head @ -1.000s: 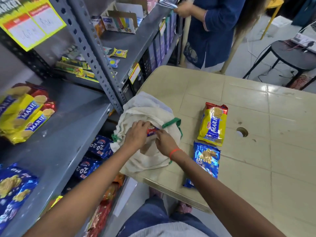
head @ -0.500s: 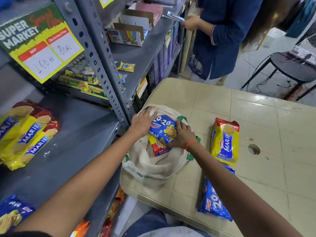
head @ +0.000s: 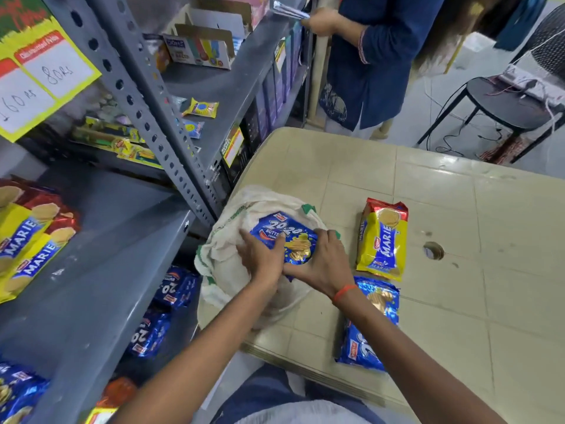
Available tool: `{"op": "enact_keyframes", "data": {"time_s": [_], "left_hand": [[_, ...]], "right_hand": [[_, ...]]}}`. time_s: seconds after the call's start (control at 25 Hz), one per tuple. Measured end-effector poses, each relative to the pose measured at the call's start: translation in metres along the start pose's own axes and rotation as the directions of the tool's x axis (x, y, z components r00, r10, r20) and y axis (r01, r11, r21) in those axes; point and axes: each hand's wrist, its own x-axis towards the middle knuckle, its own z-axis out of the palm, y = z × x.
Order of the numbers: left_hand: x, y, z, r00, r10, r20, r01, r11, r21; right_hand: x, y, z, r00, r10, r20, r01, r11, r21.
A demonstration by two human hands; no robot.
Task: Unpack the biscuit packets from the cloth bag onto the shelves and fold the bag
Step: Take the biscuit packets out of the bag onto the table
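The white cloth bag [head: 223,249] with green trim sits on the near left corner of the beige table [head: 443,301]. A blue 20-20 butter cookie packet [head: 275,232] lies in the bag's open mouth. My left hand [head: 260,258] grips the packet's near left edge, and my right hand [head: 324,261] holds its right side from below. Whatever lies under the packet inside the bag is hidden. A yellow Marie packet [head: 383,240] and another blue 20-20 packet [head: 371,325] lie on the table to the right of the bag.
Left of the table stands a grey metal shelf rack [head: 116,249] with Marie packets [head: 27,237] on the middle shelf and blue packets [head: 159,313] below. A person in a dark blue top [head: 376,56] stands beyond the table. A black stool [head: 504,108] is at the right.
The blue 20-20 packet has come further up out of the bag. My left hand moved from the bag's rim onto the packet. The red packet under it is no longer visible.
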Motion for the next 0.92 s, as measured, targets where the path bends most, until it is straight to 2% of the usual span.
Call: {"op": "enact_keyframes", "data": {"time_s": [0.08, 0.12, 0.2, 0.28, 0.36, 0.4, 0.44, 0.52, 0.6, 0.72, 0.84, 0.92], "left_hand": [[-0.018, 0.001, 0.01, 0.991, -0.117, 0.063, 0.132, 0.915, -0.382], [-0.029, 0.0, 0.014, 0.985, -0.135, 0.102, 0.168, 0.857, -0.488], [-0.052, -0.004, 0.026, 0.981, -0.1, 0.164, 0.176, 0.813, -0.556], [-0.073, -0.011, 0.041, 0.979, -0.043, 0.197, 0.15, 0.809, -0.568], [-0.096, -0.018, 0.062, 0.967, 0.002, 0.256, 0.144, 0.823, -0.55], [-0.106, -0.02, 0.076, 0.951, 0.033, 0.307, 0.143, 0.835, -0.532], [-0.114, -0.02, 0.09, 0.932, 0.078, 0.355, 0.117, 0.86, -0.496], [-0.122, -0.014, 0.125, 0.87, 0.21, 0.445, -0.03, 0.925, -0.378], [-0.121, -0.002, 0.156, 0.8, 0.273, 0.534, -0.184, 0.959, -0.214], [-0.122, 0.012, 0.212, 0.722, 0.202, 0.662, -0.325, 0.943, 0.066], [-0.12, 0.026, 0.263, 0.639, 0.119, 0.76, -0.353, 0.923, 0.152], [-0.109, 0.036, 0.288, 0.617, 0.056, 0.785, -0.324, 0.927, 0.188]], "right_hand": [[-0.014, 0.008, -0.013, 0.997, 0.069, 0.031, -0.071, 0.996, 0.057], [-0.02, 0.016, -0.021, 0.995, 0.09, 0.051, -0.094, 0.992, 0.084], [-0.033, 0.04, -0.04, 0.982, 0.158, 0.102, -0.174, 0.969, 0.178], [-0.039, 0.068, -0.06, 0.945, 0.257, 0.203, -0.32, 0.86, 0.398], [-0.043, 0.099, -0.078, 0.91, 0.289, 0.299, -0.409, 0.748, 0.522], [-0.045, 0.114, -0.085, 0.907, 0.292, 0.304, -0.414, 0.75, 0.516], [-0.047, 0.128, -0.092, 0.914, 0.304, 0.268, -0.402, 0.759, 0.512], [-0.052, 0.158, -0.102, 0.917, 0.379, 0.127, -0.384, 0.747, 0.543], [-0.054, 0.183, -0.104, 0.88, 0.475, -0.006, -0.38, 0.71, 0.593], [-0.052, 0.225, -0.105, 0.807, 0.58, -0.114, -0.406, 0.684, 0.606], [-0.035, 0.265, -0.111, 0.764, 0.63, -0.136, -0.469, 0.688, 0.554], [-0.02, 0.284, -0.115, 0.748, 0.656, -0.1, -0.525, 0.678, 0.514]]}}
